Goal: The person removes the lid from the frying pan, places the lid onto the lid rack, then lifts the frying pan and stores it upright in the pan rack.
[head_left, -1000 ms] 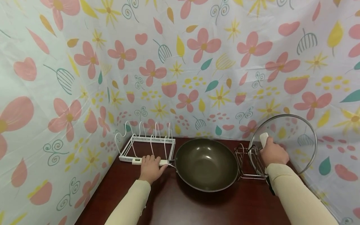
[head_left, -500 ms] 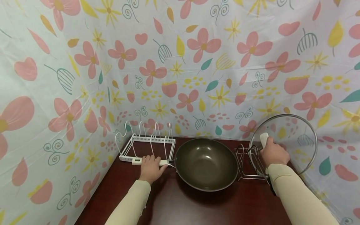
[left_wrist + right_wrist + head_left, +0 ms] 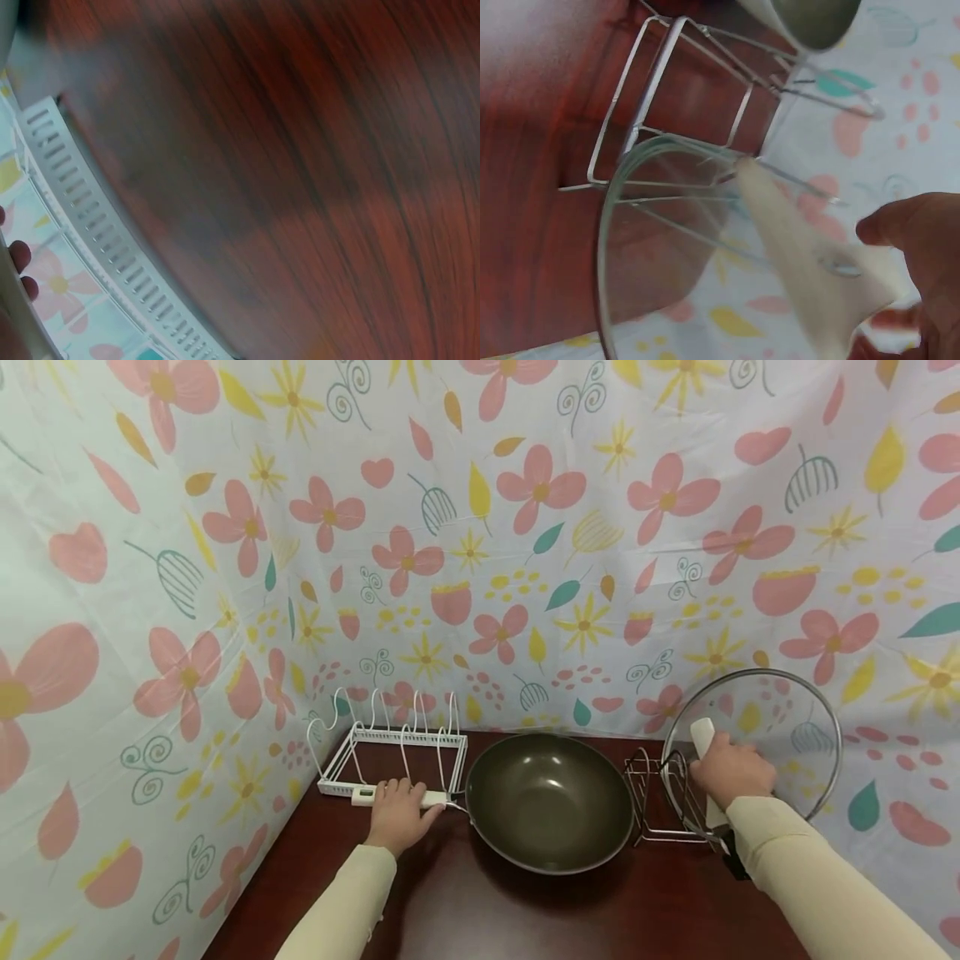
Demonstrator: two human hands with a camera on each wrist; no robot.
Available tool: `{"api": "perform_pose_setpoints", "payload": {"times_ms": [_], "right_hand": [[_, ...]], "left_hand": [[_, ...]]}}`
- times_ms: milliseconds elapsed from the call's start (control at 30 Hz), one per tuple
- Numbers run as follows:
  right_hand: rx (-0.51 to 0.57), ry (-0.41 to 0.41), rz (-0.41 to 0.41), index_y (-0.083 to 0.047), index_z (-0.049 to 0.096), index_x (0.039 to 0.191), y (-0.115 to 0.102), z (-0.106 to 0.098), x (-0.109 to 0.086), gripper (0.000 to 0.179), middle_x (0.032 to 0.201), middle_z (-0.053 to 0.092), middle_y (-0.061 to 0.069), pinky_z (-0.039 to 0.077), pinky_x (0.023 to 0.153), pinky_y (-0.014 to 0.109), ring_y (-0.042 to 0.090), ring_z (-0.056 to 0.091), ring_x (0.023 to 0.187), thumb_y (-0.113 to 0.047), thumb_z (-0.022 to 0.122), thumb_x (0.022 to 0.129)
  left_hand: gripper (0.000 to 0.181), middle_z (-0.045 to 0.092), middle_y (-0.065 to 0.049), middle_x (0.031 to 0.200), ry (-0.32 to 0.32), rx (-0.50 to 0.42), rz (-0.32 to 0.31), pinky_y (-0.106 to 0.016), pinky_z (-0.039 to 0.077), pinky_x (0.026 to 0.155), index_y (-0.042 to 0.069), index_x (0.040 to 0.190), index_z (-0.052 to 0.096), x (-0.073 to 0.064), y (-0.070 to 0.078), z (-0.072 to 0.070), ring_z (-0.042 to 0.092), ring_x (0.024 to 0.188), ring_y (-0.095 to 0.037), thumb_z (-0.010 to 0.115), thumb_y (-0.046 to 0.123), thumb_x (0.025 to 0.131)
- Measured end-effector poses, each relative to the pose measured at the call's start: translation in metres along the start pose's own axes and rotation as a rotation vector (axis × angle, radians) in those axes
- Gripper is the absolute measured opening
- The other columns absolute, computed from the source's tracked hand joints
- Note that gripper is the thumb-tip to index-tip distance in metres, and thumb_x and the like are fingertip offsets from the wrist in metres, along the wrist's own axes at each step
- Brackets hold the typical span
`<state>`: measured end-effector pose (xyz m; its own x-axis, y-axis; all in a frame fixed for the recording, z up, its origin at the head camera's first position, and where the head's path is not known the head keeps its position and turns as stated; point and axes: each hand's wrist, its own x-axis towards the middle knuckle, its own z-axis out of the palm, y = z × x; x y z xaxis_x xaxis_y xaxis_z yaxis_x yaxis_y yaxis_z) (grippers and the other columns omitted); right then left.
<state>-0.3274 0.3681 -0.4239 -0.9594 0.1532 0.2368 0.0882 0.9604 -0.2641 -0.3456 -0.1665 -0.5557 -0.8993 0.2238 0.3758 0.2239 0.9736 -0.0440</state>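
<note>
A dark wok (image 3: 551,802) sits on the table with its cream handle (image 3: 363,796) pointing left. My left hand (image 3: 397,814) grips that handle from above; fingertips (image 3: 20,256) curl past its edge in the left wrist view. On the right, a clear glass lid (image 3: 795,735) with a metal rim leans upright in the small wire rack (image 3: 675,835). My right hand (image 3: 735,768) is at the lid's cream handle (image 3: 702,735), its fingers around it. In the right wrist view the lid handle (image 3: 787,247) shows plainly, the thumb (image 3: 889,225) lying loosely by it.
A white rack (image 3: 393,735) with upright wire loops stands at the back left, just behind the wok handle. Flowered cloth (image 3: 487,568) hangs close behind and at both sides. The dark red table (image 3: 570,914) extends in front of the wok.
The right hand has shifted slightly right against the lid handle, so more of the handle's lower end shows. The lid stays in the rack. The left hand and wok have hardly moved; the view tilts slightly.
</note>
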Motion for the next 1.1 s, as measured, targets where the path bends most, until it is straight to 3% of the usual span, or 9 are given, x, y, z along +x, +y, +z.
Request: {"api": "perform_pose_setpoints", "payload": {"times_ms": [100, 167, 267, 433, 533, 700, 900, 1000, 1100], "right_hand": [[-0.021, 0.136, -0.072, 0.012, 0.043, 0.101, -0.007, 0.006, -0.004, 0.045, 0.081, 0.042, 0.037, 0.039, 0.045, 0.060, 0.058, 0.051, 0.067, -0.025, 0.066, 0.087], [-0.027, 0.239, -0.164, 0.010, 0.046, 0.097, -0.014, 0.014, -0.006, 0.042, 0.080, 0.043, 0.035, 0.038, 0.043, 0.060, 0.056, 0.050, 0.064, -0.023, 0.069, 0.086], [-0.028, 0.291, -0.300, 0.010, 0.050, 0.098, -0.024, 0.027, -0.013, 0.040, 0.085, 0.049, 0.032, 0.044, 0.050, 0.059, 0.051, 0.054, 0.067, -0.021, 0.071, 0.085], [0.027, 0.159, -0.374, 0.016, 0.050, 0.125, -0.044, 0.049, -0.035, 0.054, 0.114, 0.056, 0.036, 0.050, 0.082, 0.061, 0.051, 0.059, 0.100, -0.022, 0.070, 0.091], [0.065, 0.101, -0.399, 0.011, 0.054, 0.128, -0.057, 0.062, -0.050, 0.056, 0.119, 0.058, 0.032, 0.050, 0.088, 0.060, 0.048, 0.060, 0.107, -0.027, 0.072, 0.091], [0.096, 0.042, -0.549, -0.004, 0.069, 0.115, -0.072, 0.083, -0.073, 0.042, 0.108, 0.066, 0.011, 0.055, 0.080, 0.048, 0.030, 0.066, 0.096, -0.036, 0.077, 0.088], [0.127, -0.133, -0.673, -0.015, 0.074, 0.112, -0.074, 0.102, -0.090, 0.048, 0.106, 0.068, -0.003, 0.056, 0.076, 0.042, 0.019, 0.067, 0.094, -0.058, 0.069, 0.090], [0.110, -0.140, -0.721, -0.022, 0.074, 0.103, -0.073, 0.111, -0.096, 0.046, 0.097, 0.066, -0.010, 0.055, 0.069, 0.037, 0.011, 0.064, 0.085, -0.065, 0.065, 0.089], [0.095, -0.087, -0.762, -0.027, 0.069, 0.086, -0.075, 0.121, -0.101, 0.034, 0.080, 0.055, -0.018, 0.048, 0.060, 0.030, 0.003, 0.053, 0.070, -0.061, 0.067, 0.089]], "left_hand": [[0.054, 0.058, -0.010, 0.100, 0.025, 0.006, 0.013, -0.055, 0.037, 0.100, 0.014, 0.113, 0.065, -0.003, -0.005, 0.001, 0.053, 0.102, -0.034, 0.055, 0.064, 0.094], [0.054, 0.058, -0.010, 0.100, 0.035, 0.009, 0.014, -0.055, 0.037, 0.099, 0.014, 0.113, 0.065, -0.005, -0.010, 0.000, 0.053, 0.101, -0.035, 0.056, 0.064, 0.094], [0.053, 0.057, -0.011, 0.101, 0.038, 0.009, 0.018, -0.056, 0.037, 0.099, 0.015, 0.113, 0.065, -0.007, -0.018, 0.001, 0.052, 0.102, -0.035, 0.056, 0.063, 0.095], [0.054, 0.058, -0.010, 0.103, 0.037, 0.008, 0.020, -0.057, 0.036, 0.101, 0.015, 0.117, 0.064, -0.010, -0.028, 0.002, 0.052, 0.105, -0.036, 0.055, 0.064, 0.095], [0.053, 0.057, -0.010, 0.103, 0.048, 0.011, 0.013, -0.057, 0.035, 0.103, 0.016, 0.117, 0.064, -0.011, -0.033, -0.001, 0.051, 0.106, -0.035, 0.056, 0.064, 0.094], [0.053, 0.057, -0.012, 0.104, 0.045, 0.010, -0.004, -0.059, 0.033, 0.105, 0.014, 0.117, 0.063, -0.016, -0.040, -0.008, 0.051, 0.108, -0.038, 0.060, 0.061, 0.093], [0.057, 0.057, -0.012, 0.104, 0.022, 0.018, -0.027, -0.059, 0.034, 0.105, 0.014, 0.119, 0.064, -0.019, -0.047, -0.013, 0.051, 0.110, -0.037, 0.059, 0.063, 0.093], [0.057, 0.056, -0.011, 0.104, 0.016, 0.005, -0.037, -0.056, 0.038, 0.102, 0.013, 0.121, 0.063, -0.021, -0.049, -0.013, 0.050, 0.107, -0.035, 0.059, 0.063, 0.093], [0.057, 0.055, -0.010, 0.102, 0.020, -0.008, -0.039, -0.053, 0.042, 0.097, 0.012, 0.120, 0.063, -0.021, -0.050, -0.014, 0.049, 0.103, -0.032, 0.060, 0.062, 0.093]]}}
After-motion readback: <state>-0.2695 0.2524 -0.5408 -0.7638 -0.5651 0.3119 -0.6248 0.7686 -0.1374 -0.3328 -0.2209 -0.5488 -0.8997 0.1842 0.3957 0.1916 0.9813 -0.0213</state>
